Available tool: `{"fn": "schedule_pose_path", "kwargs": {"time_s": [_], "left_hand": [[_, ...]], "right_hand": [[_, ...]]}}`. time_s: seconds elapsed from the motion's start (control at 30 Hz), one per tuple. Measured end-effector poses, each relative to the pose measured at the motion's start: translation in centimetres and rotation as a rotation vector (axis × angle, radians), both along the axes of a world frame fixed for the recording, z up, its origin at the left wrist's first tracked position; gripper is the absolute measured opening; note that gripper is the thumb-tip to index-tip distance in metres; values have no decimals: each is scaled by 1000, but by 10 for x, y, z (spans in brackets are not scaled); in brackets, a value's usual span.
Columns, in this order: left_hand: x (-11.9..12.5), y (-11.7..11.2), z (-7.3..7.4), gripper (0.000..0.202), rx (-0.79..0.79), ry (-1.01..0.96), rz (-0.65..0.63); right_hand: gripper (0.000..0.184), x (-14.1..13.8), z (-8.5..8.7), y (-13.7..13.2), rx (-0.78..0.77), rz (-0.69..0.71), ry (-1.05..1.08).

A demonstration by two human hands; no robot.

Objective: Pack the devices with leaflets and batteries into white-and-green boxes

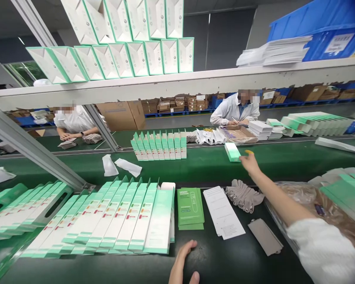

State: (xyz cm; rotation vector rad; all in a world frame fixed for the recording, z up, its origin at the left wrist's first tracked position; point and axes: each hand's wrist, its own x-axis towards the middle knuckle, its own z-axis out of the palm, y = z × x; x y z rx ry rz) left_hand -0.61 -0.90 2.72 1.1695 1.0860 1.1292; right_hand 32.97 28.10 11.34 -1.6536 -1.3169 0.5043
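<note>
My right hand [251, 165] reaches out over the green conveyor belt, its fingers apart and a yellow covering on one fingertip. One finger is at the corner of a small white-and-green carton [232, 152] lying on the belt; I see no grip around it. At the bottom edge, my left hand [183, 262] is partly in view, empty, with thumb and finger spread over the dark table. Near it are a stack of green manuals [191, 207], white printed leaflets [223, 213], and a row of open white-and-green boxes [130, 217].
A bundle of grey fabric pouches [244, 195] and grey cards [265, 236] lie under my right arm. Small open cartons [159, 146] line the belt. Above runs a shelf [165, 86] with stacked boxes. Two people sit opposite, one behind a brown tray [245, 139].
</note>
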Motion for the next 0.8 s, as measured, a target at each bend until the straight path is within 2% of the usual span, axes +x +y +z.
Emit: {"fn": "schedule_pose_path", "kwargs": {"time_s": [0.07, 0.13, 0.2, 0.27, 0.33, 0.4, 0.47, 0.57, 0.7, 0.8], "left_hand": [[4, -4, -8, 63, -101, -109, -26], [10, -6, -14, 64, -216, -235, -41], [15, -7, -18, 65, -333, -366, -54], [17, -8, -19, 66, -448, -471, -57], [16, -10, -17, 65, -561, -523, -49], [12, -13, -13, 66, -636, -546, -21], [7, -15, -8, 67, -674, -583, 26], [2, -15, 3, 65, -694, -745, 35], [6, -12, 13, 62, -763, -996, -98], [14, -10, 13, 53, -877, -993, -126]], "right_hand": [[31, -32, -9, -38, 8, 202, -106], [32, -74, -24, -85, 24, 467, -227], [51, -116, -43, -131, 52, 681, -348], [58, -148, -63, -162, 159, 805, -656], [48, -166, -79, -177, 232, 823, -857], [29, -171, -88, -181, 269, 803, -905], [18, -167, -90, -188, 328, 802, -923], [20, -156, -85, -222, 429, 814, -915], [19, -151, -74, -291, 533, 858, -756], [18, -143, -61, -312, 466, 919, -608]]}}
